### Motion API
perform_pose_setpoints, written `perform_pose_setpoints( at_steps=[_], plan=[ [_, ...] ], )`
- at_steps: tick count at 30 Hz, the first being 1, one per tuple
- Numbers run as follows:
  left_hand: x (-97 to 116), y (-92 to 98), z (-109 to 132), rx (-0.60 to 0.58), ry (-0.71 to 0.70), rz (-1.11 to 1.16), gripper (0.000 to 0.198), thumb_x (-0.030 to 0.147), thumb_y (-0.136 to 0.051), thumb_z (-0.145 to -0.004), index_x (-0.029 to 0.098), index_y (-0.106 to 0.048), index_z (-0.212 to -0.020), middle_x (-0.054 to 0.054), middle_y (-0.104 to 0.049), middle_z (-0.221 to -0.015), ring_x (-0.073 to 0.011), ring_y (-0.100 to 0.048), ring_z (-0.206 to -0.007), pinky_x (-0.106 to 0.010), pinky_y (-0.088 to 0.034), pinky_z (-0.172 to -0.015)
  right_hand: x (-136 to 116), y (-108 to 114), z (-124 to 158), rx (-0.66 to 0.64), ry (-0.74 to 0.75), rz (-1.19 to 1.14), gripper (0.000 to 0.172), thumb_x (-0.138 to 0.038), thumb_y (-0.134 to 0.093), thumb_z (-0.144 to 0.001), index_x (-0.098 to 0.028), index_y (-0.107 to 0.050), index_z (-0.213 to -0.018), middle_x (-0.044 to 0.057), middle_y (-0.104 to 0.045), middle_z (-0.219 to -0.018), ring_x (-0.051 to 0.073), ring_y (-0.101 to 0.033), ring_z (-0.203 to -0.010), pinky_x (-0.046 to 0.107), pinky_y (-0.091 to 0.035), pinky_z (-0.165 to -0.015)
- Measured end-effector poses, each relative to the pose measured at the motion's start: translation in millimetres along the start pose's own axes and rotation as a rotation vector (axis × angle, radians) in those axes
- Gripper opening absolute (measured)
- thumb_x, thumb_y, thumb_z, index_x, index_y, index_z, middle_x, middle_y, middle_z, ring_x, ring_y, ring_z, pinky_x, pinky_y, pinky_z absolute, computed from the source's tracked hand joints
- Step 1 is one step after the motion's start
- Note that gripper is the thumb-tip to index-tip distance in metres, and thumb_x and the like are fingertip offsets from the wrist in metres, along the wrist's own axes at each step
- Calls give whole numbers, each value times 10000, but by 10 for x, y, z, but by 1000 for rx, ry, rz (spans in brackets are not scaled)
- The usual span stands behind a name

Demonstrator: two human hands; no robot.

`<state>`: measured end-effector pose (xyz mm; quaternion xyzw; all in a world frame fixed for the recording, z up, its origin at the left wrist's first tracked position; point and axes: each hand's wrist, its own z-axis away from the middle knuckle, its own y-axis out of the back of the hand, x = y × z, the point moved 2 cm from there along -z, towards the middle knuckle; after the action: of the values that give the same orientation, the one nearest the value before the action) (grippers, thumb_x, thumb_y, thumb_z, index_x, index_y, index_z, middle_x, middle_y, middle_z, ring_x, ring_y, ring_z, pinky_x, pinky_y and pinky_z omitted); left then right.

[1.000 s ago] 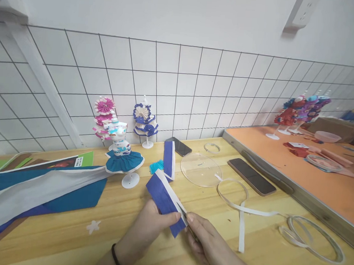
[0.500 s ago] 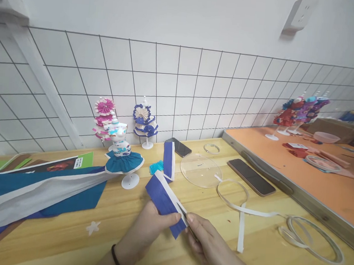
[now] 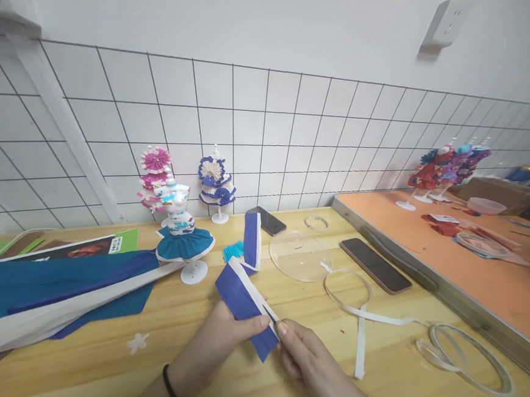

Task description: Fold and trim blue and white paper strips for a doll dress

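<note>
A purple strip with a white edge (image 3: 239,291) is pinched in my left hand (image 3: 221,342), its thumb lying on top near the lower end. My right hand (image 3: 305,354) is closed around a thin dark tool (image 3: 270,314), whose tip lies against the strip's white edge; most of the tool is hidden by my fingers. Just behind the held strip, a second purple strip (image 3: 252,240) lies folded on the table. Beside it is a small pleated turquoise piece (image 3: 233,251). To the left, a small mannequin in a teal skirt (image 3: 185,244) stands on a round white base.
Two decorated mannequins (image 3: 154,174) (image 3: 218,189) stand by the tiled wall. Teal and white sheets (image 3: 115,287) cover the left. A clear disc (image 3: 299,256), a phone (image 3: 374,265), white tape (image 3: 361,347) and a tape roll (image 3: 503,379) lie right. Beyond a metal edge is an orange surface (image 3: 383,211).
The tool's tip and the held strip have shifted slightly. At the left, the long white sheet lies lower and narrower, showing more of the teal and purple sheets.
</note>
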<state>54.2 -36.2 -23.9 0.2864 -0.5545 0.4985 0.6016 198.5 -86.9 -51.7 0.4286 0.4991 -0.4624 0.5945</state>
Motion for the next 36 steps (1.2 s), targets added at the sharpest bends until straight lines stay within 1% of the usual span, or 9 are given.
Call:
perform_pose_setpoints(
  at_steps=[3, 6, 9, 13, 18, 22, 29, 34, 36],
  plan=[
    [-7, 23, -27, 45, 2, 98, 418, 268, -754, -611, 175, -573, -976, -26, -635, -888, -176, -581, -841, -319, -477, -765, 8, -3, 1, 2, 9, 9, 438, -538, -340, -902, -193, -386, -636, -85, -313, -482, 63, -245, -417, 199, -198, -394],
    [-14, 33, -45, 56, -6, 140, 424, 249, -761, -593, 179, -573, -967, -16, -622, -874, -168, -577, -827, -317, -477, -764, 16, -6, 0, -1, 19, 11, 442, -533, -335, -906, -193, -383, -628, -82, -320, -481, 63, -253, -417, 200, -203, -397],
    [-23, 36, -45, 61, -6, 102, 438, 235, -758, -592, 183, -568, -983, -26, -626, -911, -178, -582, -847, -321, -478, -772, 21, -10, -2, -5, 17, 8, 441, -535, -342, -903, -195, -372, -623, -86, -313, -469, 60, -246, -407, 200, -194, -389],
    [-26, 33, -31, 70, -18, -11, 435, 229, -746, -607, 180, -562, -999, -60, -635, -1002, -210, -584, -923, -328, -470, -802, 27, -19, -1, -14, -7, -30, 423, -537, -346, -901, -197, -385, -652, -99, -289, -452, 57, -212, -383, 201, -164, -368],
    [-5, 12, -6, 77, -46, -101, 412, 228, -732, -616, 184, -565, -989, -57, -646, -1009, -216, -593, -927, -319, -472, -791, 5, -26, 9, -34, -22, -75, 418, -540, -357, -895, -205, -361, -646, -105, -263, -452, 59, -198, -386, 199, -160, -367],
    [-2, -8, 7, 60, -54, -100, 396, 249, -732, -621, 185, -568, -976, -52, -646, -1015, -217, -594, -930, -313, -478, -773, -10, -22, 12, -35, -18, -69, 421, -542, -346, -898, -203, -361, -649, -101, -259, -464, 60, -202, -396, 199, -164, -371],
    [-4, -19, 19, 51, -37, -83, 468, 249, -738, -623, 192, -531, -1039, -42, -647, -999, -213, -596, -934, -314, -480, -784, -10, -13, 14, -42, -14, -40, 431, -545, -335, -900, -202, -352, -640, -98, -250, -470, 61, -201, -402, 207, -170, -382],
    [-9, -9, 10, 59, -41, -63, 449, 249, -748, -611, 189, -548, -1008, -42, -643, -1000, -217, -592, -936, -315, -477, -784, -31, -10, 23, -34, -2, -17, 439, -549, -326, -901, -199, -357, -636, -92, -262, -480, 62, -207, -409, 213, -168, -392],
    [-18, -8, 7, 59, -38, -46, 440, 245, -752, -605, 188, -554, -993, -34, -648, -965, -211, -596, -917, -310, -477, -775, -48, -15, 34, -35, -13, -22, 438, -552, -324, -899, -200, -358, -641, -94, -254, -479, 63, -201, -408, 217, -160, -394]
  ],
)
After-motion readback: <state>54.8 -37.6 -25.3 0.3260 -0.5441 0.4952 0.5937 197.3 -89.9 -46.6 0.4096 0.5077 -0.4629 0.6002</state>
